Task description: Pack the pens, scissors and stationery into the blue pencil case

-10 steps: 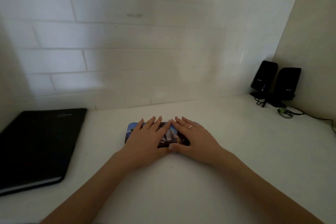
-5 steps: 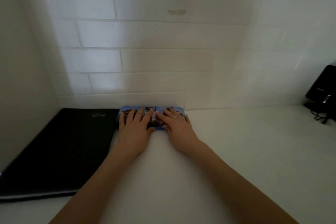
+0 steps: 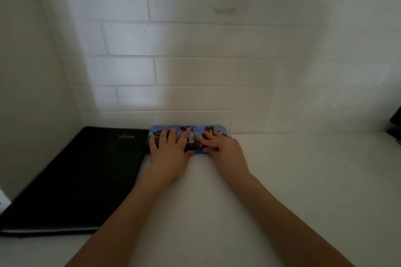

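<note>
1. Head view: a blue pencil case (image 3: pixel 196 131) with a printed picture on its lid lies closed and flat on the white table (image 3: pixel 303 180), at the far edge, close against the tiled wall (image 3: pixel 195 67).
2. The left hand (image 3: pixel 169 151) lies palm down on the left part of the case, fingers straight and slightly spread, fingertips reaching toward its far edge.
3. The right hand (image 3: pixel 225 147) lies palm down on the right part of the case; its fingers are fairly straight and point left and far, resting on the lid. The thumb sits at the near edge of the case.
4. Neither hand grips anything; both simply rest flat on the lid, with a strip of the picture showing between them.
5. A black folder (image 3: pixel 82 175) with a small silver script logo lies flat on the table to the left, its right edge just beside the left end of the case.
6. At the far right edge a dark object (image 3: pixel 396 121) is partly cut off; I cannot tell what it is.
</note>
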The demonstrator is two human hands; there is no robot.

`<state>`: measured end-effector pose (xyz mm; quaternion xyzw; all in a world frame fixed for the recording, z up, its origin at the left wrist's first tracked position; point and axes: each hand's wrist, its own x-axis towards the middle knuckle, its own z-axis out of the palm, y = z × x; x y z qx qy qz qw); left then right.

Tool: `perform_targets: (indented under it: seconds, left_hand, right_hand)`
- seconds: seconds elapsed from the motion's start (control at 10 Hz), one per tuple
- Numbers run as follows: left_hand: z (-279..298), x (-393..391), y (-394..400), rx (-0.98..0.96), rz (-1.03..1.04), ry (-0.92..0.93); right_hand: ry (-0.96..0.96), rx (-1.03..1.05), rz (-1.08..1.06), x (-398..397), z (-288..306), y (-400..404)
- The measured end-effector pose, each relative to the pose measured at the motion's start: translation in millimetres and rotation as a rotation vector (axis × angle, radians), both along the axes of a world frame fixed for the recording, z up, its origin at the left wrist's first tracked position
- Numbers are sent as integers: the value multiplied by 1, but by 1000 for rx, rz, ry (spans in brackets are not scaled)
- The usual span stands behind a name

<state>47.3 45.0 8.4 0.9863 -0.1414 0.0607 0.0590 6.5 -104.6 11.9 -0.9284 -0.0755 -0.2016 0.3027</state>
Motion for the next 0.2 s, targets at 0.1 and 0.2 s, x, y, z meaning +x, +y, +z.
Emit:
perform_targets:
  seconds: [0.1, 0.2]
  left_hand:
    - [11, 0, -2, 55, -36, 117]
    - [54, 9, 10, -33, -220, 310]
  right_hand:
    - [53, -4, 37, -5, 0, -4]
    - [49, 191, -52, -22, 33, -34]
